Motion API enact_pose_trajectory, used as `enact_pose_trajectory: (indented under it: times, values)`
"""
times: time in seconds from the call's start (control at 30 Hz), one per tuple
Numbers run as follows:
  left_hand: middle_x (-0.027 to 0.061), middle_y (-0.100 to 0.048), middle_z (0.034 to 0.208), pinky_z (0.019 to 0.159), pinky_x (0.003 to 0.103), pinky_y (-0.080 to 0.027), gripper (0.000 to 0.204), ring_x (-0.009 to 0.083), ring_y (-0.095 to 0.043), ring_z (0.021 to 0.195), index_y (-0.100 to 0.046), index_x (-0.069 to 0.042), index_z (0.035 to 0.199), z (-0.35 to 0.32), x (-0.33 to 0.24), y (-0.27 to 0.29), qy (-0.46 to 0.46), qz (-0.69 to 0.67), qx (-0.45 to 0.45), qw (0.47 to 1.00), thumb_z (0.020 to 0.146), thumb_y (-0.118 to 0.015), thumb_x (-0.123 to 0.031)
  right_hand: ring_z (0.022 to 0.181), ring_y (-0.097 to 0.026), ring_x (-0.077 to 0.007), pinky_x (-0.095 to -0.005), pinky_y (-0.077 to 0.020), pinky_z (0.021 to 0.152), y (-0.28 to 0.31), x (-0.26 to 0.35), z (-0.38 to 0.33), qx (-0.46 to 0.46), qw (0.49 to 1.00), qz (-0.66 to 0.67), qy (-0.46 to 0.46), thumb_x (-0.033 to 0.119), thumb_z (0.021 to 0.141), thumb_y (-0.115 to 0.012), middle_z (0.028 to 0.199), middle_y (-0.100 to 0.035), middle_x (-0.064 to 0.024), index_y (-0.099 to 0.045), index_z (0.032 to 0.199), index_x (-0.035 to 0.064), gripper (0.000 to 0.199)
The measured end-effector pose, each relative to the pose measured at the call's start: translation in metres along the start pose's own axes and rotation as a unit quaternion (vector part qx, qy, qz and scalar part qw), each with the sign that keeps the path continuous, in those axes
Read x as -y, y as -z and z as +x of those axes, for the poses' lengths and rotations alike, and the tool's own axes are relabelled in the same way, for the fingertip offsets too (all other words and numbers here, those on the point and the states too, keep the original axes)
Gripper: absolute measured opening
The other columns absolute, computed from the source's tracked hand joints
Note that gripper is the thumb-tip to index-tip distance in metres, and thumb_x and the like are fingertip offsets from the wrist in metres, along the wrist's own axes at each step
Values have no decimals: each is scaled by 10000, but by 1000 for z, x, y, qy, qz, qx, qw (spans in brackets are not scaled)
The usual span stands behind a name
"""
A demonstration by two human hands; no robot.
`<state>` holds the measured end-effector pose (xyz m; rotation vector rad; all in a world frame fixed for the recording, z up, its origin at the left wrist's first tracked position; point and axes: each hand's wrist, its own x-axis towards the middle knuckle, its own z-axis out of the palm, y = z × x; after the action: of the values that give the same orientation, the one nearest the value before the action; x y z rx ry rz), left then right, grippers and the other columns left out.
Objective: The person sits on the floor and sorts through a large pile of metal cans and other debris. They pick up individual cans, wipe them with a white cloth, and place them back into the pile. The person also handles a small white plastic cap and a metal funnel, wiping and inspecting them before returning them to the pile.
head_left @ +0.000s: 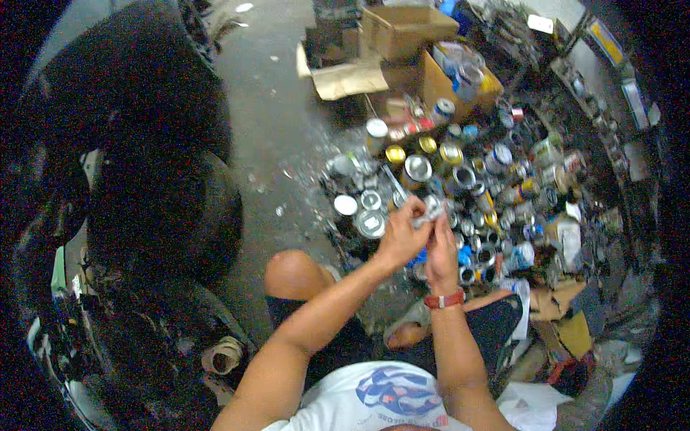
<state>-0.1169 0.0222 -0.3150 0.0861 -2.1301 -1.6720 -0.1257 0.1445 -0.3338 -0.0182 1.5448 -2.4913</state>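
I sit on the floor with my knees bent. Both hands are raised in front of me over a heap of metal cans. My left hand and my right hand are closed together on one small silvery metal piece, which looks like a crushed can or lid. A red band sits on my right wrist. Just beyond my hands lie several round tins and cans, some upright, some on their sides, with silver, yellow and blue tops.
Cardboard boxes stand at the back, one holding cans. Large dark tyres fill the left side. Bare concrete floor runs between the tyres and the cans. Cluttered shelves curve along the right rim. Cardboard scraps lie by my right leg.
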Motion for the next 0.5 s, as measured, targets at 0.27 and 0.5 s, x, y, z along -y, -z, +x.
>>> enact_pose_trajectory:
  times: [0.27, 0.5]
  values:
    - [52, -727, 998, 743, 300, -546, 250, 119, -677, 862, -655, -31, 1106, 1, 15, 15, 168, -205, 105, 958, 973, -758, -216, 878, -672, -104, -289, -584, 797, 27, 14, 7, -31, 970, -240, -10, 228, 1047, -676, 1062, -756, -47, -716, 1274, -11, 332]
    - [52, -741, 978, 715, 286, -572, 226, 116, -689, 820, -699, -5, 1102, 9, 6, 27, 237, -258, 86, 933, 971, -767, -176, 867, -664, -112, -271, -547, 774, 21, 11, 6, -66, 983, -170, 26, 97, 963, -756, 988, -733, -35, -719, 1136, -21, 213]
